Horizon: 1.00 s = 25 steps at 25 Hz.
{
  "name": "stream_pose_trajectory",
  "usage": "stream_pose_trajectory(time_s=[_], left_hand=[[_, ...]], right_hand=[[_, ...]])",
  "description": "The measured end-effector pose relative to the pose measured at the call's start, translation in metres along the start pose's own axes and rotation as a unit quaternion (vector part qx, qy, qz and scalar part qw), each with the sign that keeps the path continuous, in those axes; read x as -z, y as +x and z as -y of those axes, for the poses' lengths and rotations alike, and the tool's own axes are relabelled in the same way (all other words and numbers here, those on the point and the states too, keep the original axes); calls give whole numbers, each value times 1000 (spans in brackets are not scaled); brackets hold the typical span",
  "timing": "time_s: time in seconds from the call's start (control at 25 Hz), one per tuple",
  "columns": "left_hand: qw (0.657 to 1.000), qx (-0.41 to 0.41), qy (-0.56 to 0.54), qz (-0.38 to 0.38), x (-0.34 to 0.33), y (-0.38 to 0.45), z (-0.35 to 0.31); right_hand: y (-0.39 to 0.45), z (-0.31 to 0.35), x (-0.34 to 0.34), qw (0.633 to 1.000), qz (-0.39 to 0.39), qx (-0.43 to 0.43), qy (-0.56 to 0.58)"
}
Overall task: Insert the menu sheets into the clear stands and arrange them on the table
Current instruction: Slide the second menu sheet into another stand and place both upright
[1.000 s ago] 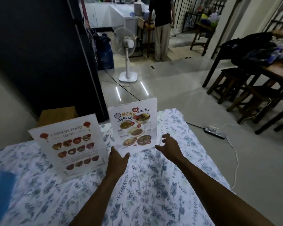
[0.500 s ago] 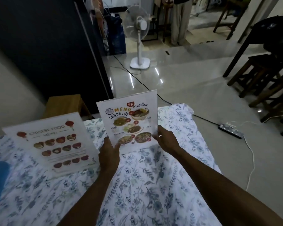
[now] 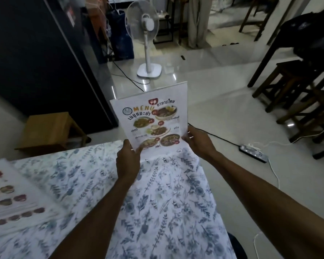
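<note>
A clear stand holding the Thai menu sheet [image 3: 153, 120] stands upright at the far edge of the table with the floral cloth [image 3: 157, 202]. My left hand [image 3: 128, 161] grips its lower left corner and my right hand [image 3: 199, 142] grips its lower right edge. The menu shows food photos and the word MENU. A second stand with the Chinese food menu [image 3: 13, 199] is at the left edge of the view, blurred and partly cut off.
A wooden stool [image 3: 49, 131] stands behind the table to the left, beside a dark cabinet [image 3: 36, 62]. On the shiny floor are a white pedestal fan [image 3: 148, 38], a power strip [image 3: 253, 153] with cables, and dark stools and a table [image 3: 297, 94] at right.
Both hands closed on the Thai menu stand and carried it toward the table's far right edge. The view swung right, so the Chinese menu stand slid to the left edge.
</note>
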<state>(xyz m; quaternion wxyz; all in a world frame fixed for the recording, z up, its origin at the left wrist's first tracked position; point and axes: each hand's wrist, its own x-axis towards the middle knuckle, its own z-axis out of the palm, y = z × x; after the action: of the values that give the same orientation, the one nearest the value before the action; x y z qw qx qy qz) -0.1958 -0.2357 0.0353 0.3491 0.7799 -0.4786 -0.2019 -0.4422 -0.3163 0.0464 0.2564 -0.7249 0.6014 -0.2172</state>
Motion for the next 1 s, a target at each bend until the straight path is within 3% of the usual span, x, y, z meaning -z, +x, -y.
stream_pose_trajectory(time_s=[0.48,0.64,0.76,1.0], left_hand=[[999,-23,25,-13,-44,48,5],[998,18,36,45,-44,51,9],[988,73,40,127,-41,44,10],[987,78,24,139,-3,22,8]], right_hand=[[44,-43,-22,999,12,11,29],[44,-39,-21,999,21,-16,27],[43,-32,-10,994,84,-67,15],[7,-19,4,977,146,-150,-37]])
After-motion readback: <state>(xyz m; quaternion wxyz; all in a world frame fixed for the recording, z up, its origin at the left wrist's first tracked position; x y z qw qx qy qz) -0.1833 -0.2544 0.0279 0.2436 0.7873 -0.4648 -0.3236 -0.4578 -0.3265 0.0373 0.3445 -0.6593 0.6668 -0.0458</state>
